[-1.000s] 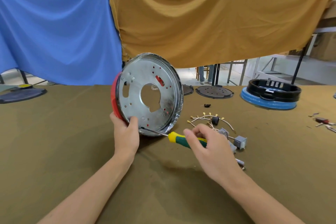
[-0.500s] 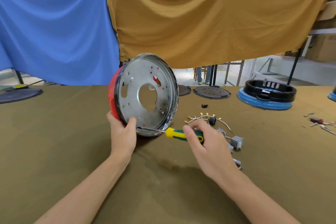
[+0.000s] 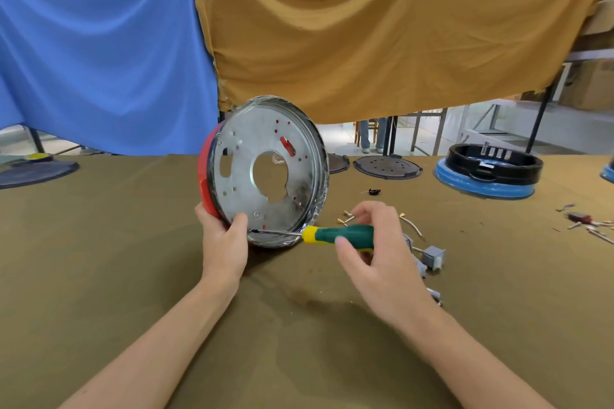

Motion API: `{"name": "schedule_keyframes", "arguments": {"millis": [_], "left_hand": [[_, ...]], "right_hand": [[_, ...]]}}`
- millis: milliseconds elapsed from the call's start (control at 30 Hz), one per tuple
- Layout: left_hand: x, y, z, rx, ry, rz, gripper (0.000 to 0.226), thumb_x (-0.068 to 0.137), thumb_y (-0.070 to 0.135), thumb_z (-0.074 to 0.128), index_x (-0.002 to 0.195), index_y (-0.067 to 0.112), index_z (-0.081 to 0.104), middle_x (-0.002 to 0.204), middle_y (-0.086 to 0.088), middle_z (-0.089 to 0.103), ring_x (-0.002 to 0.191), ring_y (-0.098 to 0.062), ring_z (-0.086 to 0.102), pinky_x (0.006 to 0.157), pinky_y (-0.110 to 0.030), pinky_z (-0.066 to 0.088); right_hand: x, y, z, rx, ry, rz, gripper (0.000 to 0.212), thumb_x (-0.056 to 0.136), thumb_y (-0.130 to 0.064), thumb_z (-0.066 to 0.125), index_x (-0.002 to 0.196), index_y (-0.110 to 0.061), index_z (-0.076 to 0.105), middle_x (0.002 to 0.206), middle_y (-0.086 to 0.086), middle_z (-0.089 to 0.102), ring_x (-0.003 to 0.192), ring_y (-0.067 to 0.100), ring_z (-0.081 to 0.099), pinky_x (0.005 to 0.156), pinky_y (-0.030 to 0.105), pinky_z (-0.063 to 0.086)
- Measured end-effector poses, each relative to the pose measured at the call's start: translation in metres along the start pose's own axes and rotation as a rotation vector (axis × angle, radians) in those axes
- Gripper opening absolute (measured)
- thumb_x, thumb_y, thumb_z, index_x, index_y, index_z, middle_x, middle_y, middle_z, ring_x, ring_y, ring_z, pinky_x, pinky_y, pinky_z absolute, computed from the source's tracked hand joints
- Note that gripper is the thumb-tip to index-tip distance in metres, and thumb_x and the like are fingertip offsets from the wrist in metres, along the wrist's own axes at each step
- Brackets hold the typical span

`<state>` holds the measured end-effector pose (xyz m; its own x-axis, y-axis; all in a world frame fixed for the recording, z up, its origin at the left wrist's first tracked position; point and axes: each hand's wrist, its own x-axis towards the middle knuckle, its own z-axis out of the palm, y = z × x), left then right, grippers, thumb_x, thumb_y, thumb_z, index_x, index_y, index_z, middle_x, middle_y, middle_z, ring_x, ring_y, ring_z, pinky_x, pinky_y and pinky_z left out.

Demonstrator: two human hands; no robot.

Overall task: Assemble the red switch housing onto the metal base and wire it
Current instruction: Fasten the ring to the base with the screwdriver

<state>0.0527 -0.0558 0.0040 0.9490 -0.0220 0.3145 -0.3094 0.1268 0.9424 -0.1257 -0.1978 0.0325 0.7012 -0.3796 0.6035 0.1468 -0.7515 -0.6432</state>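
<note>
Head view. Your left hand [image 3: 223,242] holds the metal base [image 3: 265,173] on edge on the table [image 3: 99,259], thumb across its lower rim, fingers curled behind; the red switch housing [image 3: 206,176] sits against the base's far face, showing along the left edge. Your right hand [image 3: 382,259] closes its grip on the green-and-yellow handle of the screwdriver [image 3: 335,235], pinched between thumb and fingertips; the shaft lies nearly level, its tip at the base's lower rim just beside your left thumb. Loose wires with terminals [image 3: 412,226] and grey connector blocks [image 3: 433,257] lie on the table behind your right hand.
</note>
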Motion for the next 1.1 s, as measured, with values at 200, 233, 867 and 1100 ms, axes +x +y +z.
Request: {"name": "schedule_keyframes", "arguments": {"millis": [200,233,867,1100], "left_hand": [[0.0007,0.0003,-0.0007,-0.026,-0.013,-0.049,0.042,0.09,0.009,0.051,0.121,0.033,0.036,0.109,0.014,0.059,0.108,-0.014,0.059,0.092,-0.034,0.049],[-0.0007,0.0004,-0.0002,-0.006,-0.02,-0.03,0.042,0.09,0.01,0.051,0.121,0.033,0.036,0.108,0.016,0.059,0.105,-0.008,0.059,0.087,-0.028,0.047],[-0.0018,0.0,0.0016,-0.03,-0.02,-0.047,0.043,0.09,0.007,0.05,0.118,0.035,0.035,0.105,0.019,0.057,0.093,0.005,0.055,0.076,-0.018,0.042],[-0.0003,0.0029,-0.0008,-0.063,-0.038,-0.117,0.053,0.071,0.023,0.051,0.121,0.034,0.036,0.11,0.013,0.058,0.11,-0.016,0.059,0.101,-0.045,0.049]], "right_hand": [[0.0022,0.001,0.0016,-0.047,0.121,-0.103,0.013,0.092,-0.029,0.067,0.1,-0.023,0.058,0.086,-0.007,0.057,0.073,0.012,0.054,0.061,0.017,0.04],[0.0032,0.0,0.0009,-0.122,0.156,-0.056,0.021,0.092,-0.043,0.061,0.093,-0.022,0.059,0.074,-0.007,0.058,0.066,0.014,0.054,0.058,0.02,0.041],[-0.0002,-0.0042,0.0066,-0.297,0.118,-0.119,0.035,0.097,-0.05,0.046,0.091,-0.019,0.059,0.075,-0.007,0.053,0.063,0.013,0.051,0.056,0.025,0.041],[0.0022,0.0031,0.0038,-0.09,0.091,-0.177,0.02,0.089,-0.021,0.072,0.104,-0.017,0.059,0.094,-0.008,0.054,0.077,0.004,0.052,0.066,0.01,0.039]]}}
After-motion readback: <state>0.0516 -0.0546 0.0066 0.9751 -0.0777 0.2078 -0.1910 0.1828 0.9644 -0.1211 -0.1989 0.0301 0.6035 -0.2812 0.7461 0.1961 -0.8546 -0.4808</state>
